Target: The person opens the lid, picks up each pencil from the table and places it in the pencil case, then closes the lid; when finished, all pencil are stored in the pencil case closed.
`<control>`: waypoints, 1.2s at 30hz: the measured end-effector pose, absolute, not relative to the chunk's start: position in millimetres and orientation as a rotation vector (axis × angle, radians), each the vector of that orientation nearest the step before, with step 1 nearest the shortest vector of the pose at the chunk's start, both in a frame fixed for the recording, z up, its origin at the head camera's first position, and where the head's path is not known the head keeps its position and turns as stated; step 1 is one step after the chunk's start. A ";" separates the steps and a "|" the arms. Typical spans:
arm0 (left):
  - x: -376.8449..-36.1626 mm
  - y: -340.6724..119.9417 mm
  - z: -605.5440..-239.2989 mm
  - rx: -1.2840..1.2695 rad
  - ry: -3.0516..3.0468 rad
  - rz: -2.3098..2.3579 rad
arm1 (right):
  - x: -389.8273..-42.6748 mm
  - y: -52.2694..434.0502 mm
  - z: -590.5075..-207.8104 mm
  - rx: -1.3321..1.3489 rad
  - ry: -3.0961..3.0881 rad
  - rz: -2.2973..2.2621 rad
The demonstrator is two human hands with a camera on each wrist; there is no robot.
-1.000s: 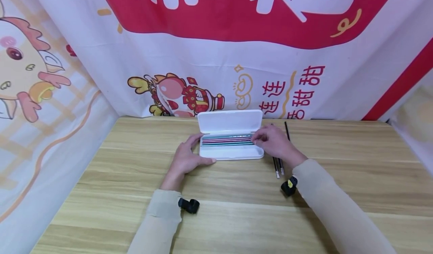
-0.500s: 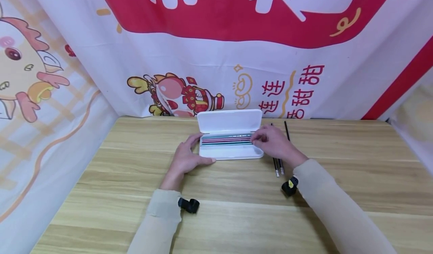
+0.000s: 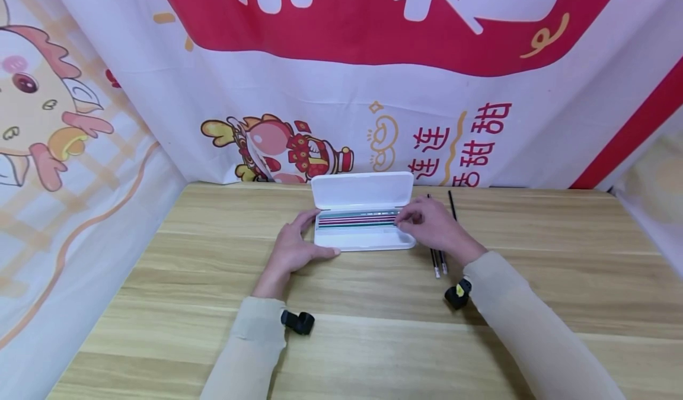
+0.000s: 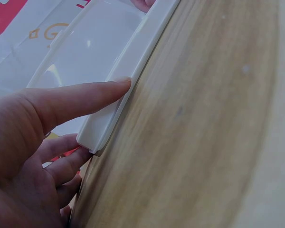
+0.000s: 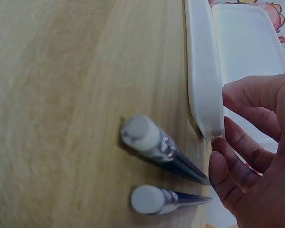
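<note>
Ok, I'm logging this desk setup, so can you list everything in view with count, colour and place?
pencil case: one, white, lid open, at the table's far middle.
pencils in the case: several, red, green and dark, lying side by side lengthwise; exact count unclear.
loose pencils: two, dark with white end caps, on the table right of the case, partly under the right hand.
black stick: one, thin, further right near the backdrop.
table: one, light wood grain.
backdrop: white and red printed cloth with cartoon figures, behind and at both sides.
left hand: rests against the case's left end, thumb along its front edge.
right hand: fingers curled at the pencils' right ends.
</note>
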State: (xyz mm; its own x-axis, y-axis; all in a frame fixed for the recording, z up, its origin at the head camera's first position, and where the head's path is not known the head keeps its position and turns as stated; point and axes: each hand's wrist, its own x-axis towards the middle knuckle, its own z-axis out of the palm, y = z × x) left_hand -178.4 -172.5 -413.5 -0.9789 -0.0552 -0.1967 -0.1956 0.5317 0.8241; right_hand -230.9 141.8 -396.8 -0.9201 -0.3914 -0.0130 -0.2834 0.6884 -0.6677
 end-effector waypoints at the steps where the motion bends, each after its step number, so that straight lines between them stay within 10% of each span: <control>1: -178.4 -172.5 -413.3 -0.218 2.618 1.440 | -230.3 142.4 -396.0 -0.551 2.741 -1.055; 36: -178.3 -168.9 -412.6 -0.259 2.615 1.416 | -174.8 232.4 -386.4 -0.008 2.589 -1.635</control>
State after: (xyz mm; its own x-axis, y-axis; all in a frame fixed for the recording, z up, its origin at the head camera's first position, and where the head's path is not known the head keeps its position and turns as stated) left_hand -178.3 -168.9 -412.6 -0.9728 -0.0775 -0.2183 -0.2251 0.5379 0.8124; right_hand -174.8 232.4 -386.4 -0.9968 -0.0470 -0.0643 0.0378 0.4308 -0.9017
